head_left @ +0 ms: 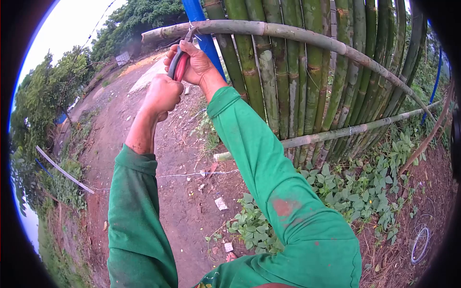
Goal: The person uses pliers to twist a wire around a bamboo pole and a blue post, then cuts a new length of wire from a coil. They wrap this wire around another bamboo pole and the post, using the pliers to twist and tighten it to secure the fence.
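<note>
A pair of pliers (pixel 181 66) with red and dark handles points upward, its jaws at a thin wire (pixel 192 28) where the horizontal bamboo pole (pixel 230 27) crosses the blue post (pixel 207 45). My left hand (pixel 161 95) is closed in a fist round the lower end of the handles. Higher up, my right hand (pixel 198 67) grips the same handles, its thumb near the jaws. The fingers partly cover the handles. Both arms are stretched out in green sleeves.
Upright green bamboo poles (pixel 269 72) form a fence on the right, with a lower bamboo rail (pixel 331 136). A wire strand (pixel 197 173) runs low across the dirt ground (pixel 187 206). Leafy plants (pixel 365 192) grow along the fence, and a coil of wire (pixel 421 246) lies at lower right.
</note>
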`<state>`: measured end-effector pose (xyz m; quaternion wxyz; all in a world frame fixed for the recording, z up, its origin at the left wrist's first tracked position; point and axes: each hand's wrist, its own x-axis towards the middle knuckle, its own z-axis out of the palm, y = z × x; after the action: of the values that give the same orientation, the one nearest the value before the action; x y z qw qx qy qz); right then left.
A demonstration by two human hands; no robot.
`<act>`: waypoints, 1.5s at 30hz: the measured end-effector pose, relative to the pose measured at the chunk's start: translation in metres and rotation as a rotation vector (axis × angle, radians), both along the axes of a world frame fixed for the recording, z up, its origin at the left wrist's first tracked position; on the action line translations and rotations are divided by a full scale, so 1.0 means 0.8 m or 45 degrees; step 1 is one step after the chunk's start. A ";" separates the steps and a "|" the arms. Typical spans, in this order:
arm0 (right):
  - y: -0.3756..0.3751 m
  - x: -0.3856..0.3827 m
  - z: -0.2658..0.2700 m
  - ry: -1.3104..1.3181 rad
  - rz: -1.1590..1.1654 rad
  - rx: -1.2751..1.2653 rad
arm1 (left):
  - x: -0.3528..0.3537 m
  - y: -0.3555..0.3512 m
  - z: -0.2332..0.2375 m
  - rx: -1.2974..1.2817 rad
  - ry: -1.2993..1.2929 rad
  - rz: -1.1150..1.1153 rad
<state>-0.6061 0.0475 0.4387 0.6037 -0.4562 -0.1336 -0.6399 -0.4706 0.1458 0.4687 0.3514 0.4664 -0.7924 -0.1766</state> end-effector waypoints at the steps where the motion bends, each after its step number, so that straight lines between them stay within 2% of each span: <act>1: -0.007 0.003 0.000 -0.019 0.013 -0.093 | 0.002 -0.002 -0.002 0.081 0.092 -0.051; 3: -0.028 0.006 -0.001 -0.017 0.019 -0.139 | 0.008 -0.010 -0.001 0.265 0.212 -0.114; 5: -0.029 0.010 -0.002 0.008 0.051 -0.195 | 0.020 -0.021 0.003 0.339 0.192 -0.187; 8: -0.012 0.018 0.001 -0.163 0.083 -0.062 | 0.024 -0.025 0.003 0.440 0.239 -0.297; 9: -0.006 0.018 0.008 -0.187 0.061 -0.007 | 0.026 -0.026 0.003 0.467 0.274 -0.332; 12: -0.020 0.019 0.011 -0.132 -0.077 -0.253 | 0.037 -0.055 -0.002 0.526 0.306 -0.462; 13: -0.025 0.019 0.010 -0.117 -0.179 -0.159 | 0.043 -0.067 0.001 0.554 0.319 -0.487; 15: -0.034 0.026 0.015 -0.119 -0.281 -0.200 | 0.049 -0.076 0.007 0.625 0.348 -0.530; 17: -0.029 0.031 0.018 -0.101 -0.364 -0.194 | 0.052 -0.071 0.017 0.500 0.230 -0.487; 18: -0.024 0.034 0.021 -0.162 -0.315 -0.174 | 0.053 -0.062 0.028 0.438 0.175 -0.464; 19: -0.019 0.039 0.026 -0.227 -0.265 -0.157 | 0.054 -0.053 0.041 0.261 -0.112 -0.334; 22: -0.019 0.050 0.034 -0.397 -0.089 -0.179 | 0.049 -0.013 0.048 -0.795 -0.795 0.070; 24: -0.011 0.061 0.044 -0.521 -0.044 -0.139 | 0.050 -0.003 0.037 -1.261 -0.833 0.270; 26: -0.008 0.066 0.055 -0.526 -0.179 -0.103 | 0.048 0.001 0.038 -1.647 -0.952 0.462; 29: 0.008 0.076 0.085 -0.697 0.002 -0.099 | 0.044 -0.006 0.056 -2.106 -1.218 0.725; 30: 0.006 0.076 0.091 -0.746 0.004 0.002 | 0.043 -0.009 0.071 -2.168 -1.216 0.652; 33: -0.009 0.074 0.121 -0.763 0.047 0.015 | 0.042 -0.026 0.135 -2.075 -1.306 0.390; 34: 0.017 0.077 0.131 -0.801 -0.032 0.200 | 0.042 -0.027 0.150 -2.040 -1.285 0.291; 36: 0.035 0.075 0.136 -0.758 -0.108 0.291 | 0.028 -0.004 0.173 -1.626 -1.268 0.238; 38: 0.050 0.069 0.110 -0.333 -0.199 0.319 | 0.013 0.008 0.193 -1.222 -1.247 0.172; 39: 0.059 0.062 0.094 -0.114 -0.244 0.332 | 0.017 0.005 0.196 -1.442 -1.208 0.087; 42: 0.094 0.003 0.043 0.984 -1.860 -0.002 | -0.005 0.030 0.233 -1.021 -1.553 0.188; 43: 0.093 -0.027 0.030 1.037 -2.467 -0.212 | -0.012 0.032 0.242 -0.872 -1.656 0.220; 44: 0.088 -0.062 0.022 1.049 -3.068 -0.457 | -0.012 0.017 0.249 -0.858 -1.592 0.176; 45: 0.086 -0.098 0.024 1.221 -3.255 -0.397 | -0.008 -0.003 0.260 -0.847 -1.527 0.135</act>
<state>-0.6842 0.1161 0.4577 -0.4709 -0.4973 0.5254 -0.5049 -0.4768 0.1431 0.6763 -0.0153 0.3888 -0.8381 0.3823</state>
